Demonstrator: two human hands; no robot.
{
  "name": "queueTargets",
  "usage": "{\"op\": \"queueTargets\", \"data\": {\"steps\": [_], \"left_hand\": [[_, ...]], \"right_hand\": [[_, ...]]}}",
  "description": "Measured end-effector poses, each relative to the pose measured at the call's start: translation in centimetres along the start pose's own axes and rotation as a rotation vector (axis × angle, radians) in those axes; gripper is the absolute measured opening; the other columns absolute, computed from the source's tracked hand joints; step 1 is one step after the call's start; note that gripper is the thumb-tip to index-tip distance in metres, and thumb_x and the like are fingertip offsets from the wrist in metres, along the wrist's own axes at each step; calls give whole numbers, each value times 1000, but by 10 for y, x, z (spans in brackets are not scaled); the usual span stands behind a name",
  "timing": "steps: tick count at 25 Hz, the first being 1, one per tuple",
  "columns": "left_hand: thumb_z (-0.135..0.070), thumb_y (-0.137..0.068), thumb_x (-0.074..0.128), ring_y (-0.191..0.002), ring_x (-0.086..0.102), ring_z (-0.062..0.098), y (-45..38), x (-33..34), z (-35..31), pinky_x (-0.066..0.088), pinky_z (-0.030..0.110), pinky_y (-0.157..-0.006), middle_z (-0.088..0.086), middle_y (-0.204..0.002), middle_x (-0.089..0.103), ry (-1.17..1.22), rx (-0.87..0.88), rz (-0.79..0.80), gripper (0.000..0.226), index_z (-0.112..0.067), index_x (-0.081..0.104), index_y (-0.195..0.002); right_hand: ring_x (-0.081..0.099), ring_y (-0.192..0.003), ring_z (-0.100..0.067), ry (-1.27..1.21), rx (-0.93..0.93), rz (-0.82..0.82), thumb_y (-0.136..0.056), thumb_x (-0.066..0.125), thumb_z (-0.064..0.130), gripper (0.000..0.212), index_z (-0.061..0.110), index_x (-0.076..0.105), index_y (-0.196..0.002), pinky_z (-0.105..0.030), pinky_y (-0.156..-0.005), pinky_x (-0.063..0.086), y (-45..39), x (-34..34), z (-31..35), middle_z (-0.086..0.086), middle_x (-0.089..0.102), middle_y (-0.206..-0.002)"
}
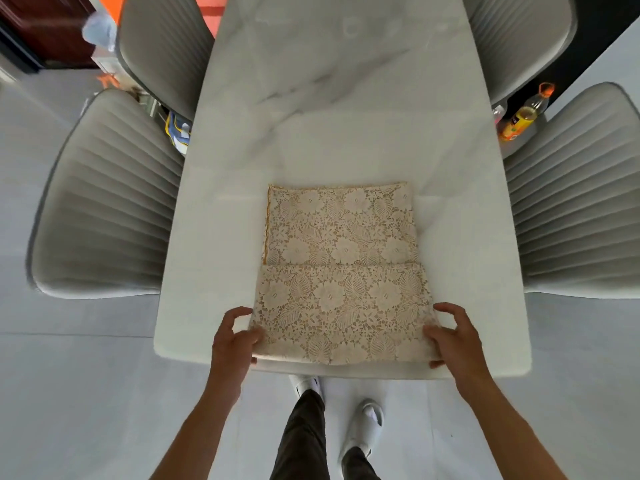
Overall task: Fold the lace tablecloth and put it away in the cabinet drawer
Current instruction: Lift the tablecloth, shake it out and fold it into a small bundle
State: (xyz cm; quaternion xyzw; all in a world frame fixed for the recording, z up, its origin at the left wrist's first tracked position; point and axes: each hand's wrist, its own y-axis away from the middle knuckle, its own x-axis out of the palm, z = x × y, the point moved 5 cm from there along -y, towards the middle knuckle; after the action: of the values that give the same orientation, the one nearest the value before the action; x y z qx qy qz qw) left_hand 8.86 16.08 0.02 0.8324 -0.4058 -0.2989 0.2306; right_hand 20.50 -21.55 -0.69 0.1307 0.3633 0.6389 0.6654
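Observation:
The cream lace tablecloth, with a flower and leaf pattern, lies folded into a rectangle on the white marble table, close to the near edge. A crease runs across its middle. My left hand pinches its near left corner, thumb on top. My right hand grips the near right corner the same way. The near part of the cloth is slightly raised off the table. No cabinet or drawer is in view.
Two grey ribbed chairs stand along the table's left side and two more chairs along the right. An orange-capped bottle stands beyond the right edge. My legs and white shoes show below the table's near edge.

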Motion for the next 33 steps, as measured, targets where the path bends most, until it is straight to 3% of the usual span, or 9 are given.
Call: {"op": "queueTargets", "data": {"steps": [4, 7, 14, 18, 20, 24, 27, 29, 33], "left_hand": [[-3, -78, 61, -52, 54, 16, 12, -18, -35, 39, 22, -36, 3, -76, 70, 134, -92, 4, 27, -20, 80, -87], [-9, -88, 51, -37, 58, 19, -20, -6, -83, 37, 15, -31, 19, -62, 68, 292, -240, 113, 21, 3, 68, -85], [-44, -99, 48, -56, 71, 26, -132, 33, -152, 49, 20, -39, 18, -75, 74, 268, -250, 194, 43, -4, 56, -108], [-36, -85, 71, -107, 59, 27, -145, 52, -119, 51, 31, -80, 4, -117, 59, -563, 208, 141, 56, -23, 48, -134], [-26, -83, 70, -123, 45, 33, -131, 66, -92, 37, 36, -100, 10, -136, 45, -838, 423, 127, 59, -23, 46, -137], [-21, -82, 68, -120, 42, 35, -136, 72, -94, 37, 34, -92, 12, -131, 39, -837, 234, 58, 55, -25, 45, -131], [-25, -80, 67, -120, 45, 32, -127, 84, -132, 44, 42, -93, 9, -137, 40, -1144, 409, -24, 64, -24, 39, -137], [-31, -84, 65, -113, 54, 28, -111, 100, -163, 46, 43, -94, 5, -139, 43, -867, 418, 66, 65, -26, 35, -141], [-67, -88, 49, -85, 73, 33, -75, 133, -229, 60, 45, -75, 16, -116, 65, 205, -208, 389, 63, -21, 48, -130]], "right_hand": [[61, -62, -24, -136, 65, 36, -78, 65, 9, 30, 31, 80, -93, -27, -40, 45, 14, -19, 34, -4, 72, -87], [70, -54, -25, -301, 234, 164, -85, 58, 26, 22, 15, 78, -85, -19, -36, 35, -10, -14, 79, -9, 76, -85], [73, -65, -32, -151, 234, 47, -94, 47, 40, 40, 7, 57, -115, -23, -40, 45, -118, 26, 153, -14, 78, -94], [62, -110, -32, 454, 26, -108, -80, 62, 47, 66, 16, 44, -136, -43, -90, 53, -126, 52, 121, -7, 63, -121], [62, -106, -29, 462, -7, -93, -78, 69, 41, 61, 14, 50, -129, -39, -88, 52, -121, 60, 98, -4, 62, -115], [69, -84, -22, 118, 144, 29, -77, 79, 24, 26, 15, 67, -98, -36, -73, 58, -126, 56, 90, -9, 73, -106], [71, -86, -25, 8, 30, 96, -80, 73, 12, 15, 18, 66, -91, -36, -68, 58, -110, 57, 120, -5, 74, -99], [64, -71, -19, 18, -243, 92, -79, 69, 7, 16, 17, 58, -82, -33, -58, 50, -86, 61, 159, 0, 67, -79], [51, -61, -10, 281, -943, -22, -79, 65, 6, 19, 23, 59, -83, -26, -55, 41, -8, 69, 254, 8, 63, -70]]}}
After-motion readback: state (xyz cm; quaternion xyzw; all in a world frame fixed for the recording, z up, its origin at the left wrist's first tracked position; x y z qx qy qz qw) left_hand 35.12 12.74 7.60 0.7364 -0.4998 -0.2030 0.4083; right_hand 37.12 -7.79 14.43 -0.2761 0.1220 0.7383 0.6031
